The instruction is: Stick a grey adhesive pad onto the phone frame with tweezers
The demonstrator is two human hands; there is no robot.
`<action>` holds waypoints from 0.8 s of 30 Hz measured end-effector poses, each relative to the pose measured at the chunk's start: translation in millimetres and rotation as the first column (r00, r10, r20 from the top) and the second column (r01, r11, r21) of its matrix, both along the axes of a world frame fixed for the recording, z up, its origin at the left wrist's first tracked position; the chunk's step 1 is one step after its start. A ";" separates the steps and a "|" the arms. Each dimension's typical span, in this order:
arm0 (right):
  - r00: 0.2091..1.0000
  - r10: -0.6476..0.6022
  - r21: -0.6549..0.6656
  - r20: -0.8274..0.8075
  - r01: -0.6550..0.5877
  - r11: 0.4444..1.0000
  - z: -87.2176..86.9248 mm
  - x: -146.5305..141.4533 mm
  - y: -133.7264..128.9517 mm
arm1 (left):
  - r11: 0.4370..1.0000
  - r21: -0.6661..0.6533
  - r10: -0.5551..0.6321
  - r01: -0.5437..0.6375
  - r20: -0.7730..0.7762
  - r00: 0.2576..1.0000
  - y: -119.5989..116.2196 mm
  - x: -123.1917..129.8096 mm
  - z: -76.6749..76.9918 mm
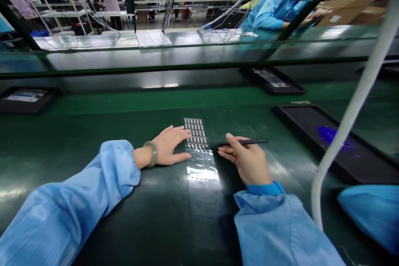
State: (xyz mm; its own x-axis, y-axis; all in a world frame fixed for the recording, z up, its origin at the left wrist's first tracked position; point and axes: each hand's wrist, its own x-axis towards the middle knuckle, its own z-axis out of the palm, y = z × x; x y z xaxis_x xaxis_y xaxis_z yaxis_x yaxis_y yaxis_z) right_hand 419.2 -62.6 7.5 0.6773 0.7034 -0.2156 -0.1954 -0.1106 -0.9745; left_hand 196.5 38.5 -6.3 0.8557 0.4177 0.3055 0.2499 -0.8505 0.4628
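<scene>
Grid of small parts (pixel 197 134), glossy clear film (pixel 203 173), slim black tool (pixel 249 142)

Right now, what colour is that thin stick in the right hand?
The thin stick is black, best seen in the head view.

On my head view, I log the bench (pixel 140 224) as deep green, streaked with white glare, with a brighter green band (pixel 156 103) along its far side. The operator's sleeves (pixel 84 191): light blue; I note a stronger blue on the right inner cuff (pixel 264 188). Bangle (pixel 152 153): pale grey-green. Sheet of small parts (pixel 196 134): silvery grey pieces, dark gaps, repeating in a regular grid. Film strip (pixel 204 203): clear, white glints. Slim tool (pixel 254 142): black. Tray (pixel 307 124): black, holding a vivid violet-blue patch (pixel 327 134). I read the cable (pixel 316 199) as off-white.
</scene>
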 end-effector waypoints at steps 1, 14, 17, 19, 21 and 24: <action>1.000 -0.007 -0.021 0.008 0.007 1.000 -0.8 -0.8 1.8 | 1.000 -0.010 -0.010 0.010 -0.029 1.000 0.5 12.0 0.9; 0.992 0.063 -0.273 0.107 -0.032 0.961 -2.8 -6.7 15.2 | 0.999 -0.035 -0.008 -0.001 -0.253 0.967 -0.3 39.8 4.7; 0.992 0.078 -0.311 0.097 -0.045 0.949 -0.9 -7.4 17.1 | 0.999 -0.046 -0.003 -0.009 -0.254 0.967 -0.7 41.0 5.4; 0.994 0.077 -0.313 0.075 -0.050 0.948 0.3 -7.2 19.0 | 0.998 -0.057 0.002 -0.016 -0.245 0.970 -0.8 41.5 5.1; 0.997 0.069 -0.296 0.037 -0.055 0.954 1.1 -5.8 21.0 | 0.997 -0.072 0.007 -0.024 -0.229 0.973 -0.8 41.9 3.7; 0.997 0.056 -0.239 -0.045 -0.066 0.969 2.3 -2.3 22.6 | 0.994 -0.102 0.014 -0.034 -0.192 0.981 -0.3 43.2 0.5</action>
